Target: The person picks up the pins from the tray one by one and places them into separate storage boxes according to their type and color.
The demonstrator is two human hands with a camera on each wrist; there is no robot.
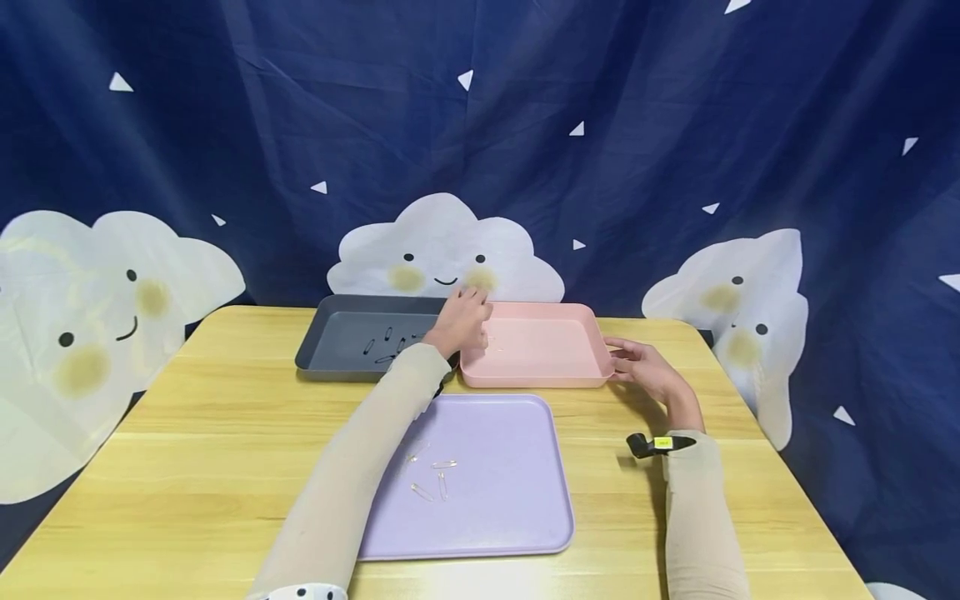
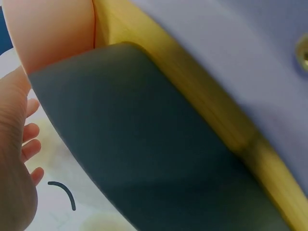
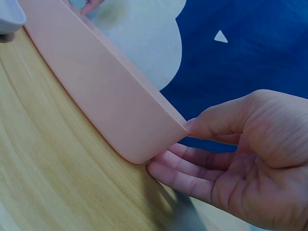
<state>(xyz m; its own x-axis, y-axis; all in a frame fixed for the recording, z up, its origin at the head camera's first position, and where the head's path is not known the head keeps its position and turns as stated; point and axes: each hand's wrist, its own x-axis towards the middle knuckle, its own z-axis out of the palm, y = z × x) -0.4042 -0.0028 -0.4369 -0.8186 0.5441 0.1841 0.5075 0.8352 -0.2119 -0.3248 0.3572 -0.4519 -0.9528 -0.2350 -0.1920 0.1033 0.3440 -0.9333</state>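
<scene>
My left hand (image 1: pixel 461 321) hangs over the place where the grey tray (image 1: pixel 313 343) and the pink tray (image 1: pixel 551 382) meet. Its fingers look loosely curled; in the left wrist view the thumb tip is hidden behind the pink wall, and I cannot tell whether anything is pinched. My right hand (image 3: pixel 262 149) holds the far right end of the pink tray, thumb at the rim and fingers low against the outer wall. A few pale safety pins (image 1: pixel 492 339) lie in the pink tray beside the left hand. Several dark safety pins (image 1: pixel 388 333) lie in the grey tray.
In front of both trays, a flat purple tray (image 1: pixel 510 500) bears several metallic safety pins (image 1: pixel 442 486), partly behind the left sleeve (image 1: pixel 360 467). All stand on a wooden table (image 1: pixel 187 467). A blue curtain (image 1: pixel 645 183) with clouds hangs right behind its back edge.
</scene>
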